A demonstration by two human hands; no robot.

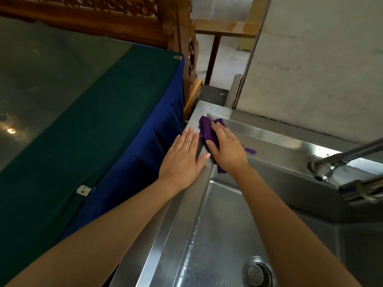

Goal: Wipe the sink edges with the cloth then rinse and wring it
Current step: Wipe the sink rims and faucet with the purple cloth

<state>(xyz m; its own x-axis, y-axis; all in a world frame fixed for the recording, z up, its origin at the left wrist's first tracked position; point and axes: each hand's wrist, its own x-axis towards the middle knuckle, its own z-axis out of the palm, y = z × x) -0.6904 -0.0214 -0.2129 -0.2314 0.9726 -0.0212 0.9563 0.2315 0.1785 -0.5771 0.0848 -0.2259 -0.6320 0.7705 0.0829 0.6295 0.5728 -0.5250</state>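
A purple cloth lies bunched at the far left corner of the stainless steel sink, on its rim. My right hand presses flat on the cloth, fingers spread over it, with part of the cloth showing beyond the fingertips and under the wrist. My left hand rests flat and open on the sink's left edge beside it, thumb nearly touching the right hand. The basin below is wet, with a round drain strainer at the bottom.
A metal tap reaches in from the right over the back rim. A table with green and blue cloth stands tight against the sink's left side. A pale wall rises behind, carved wooden furniture farther back.
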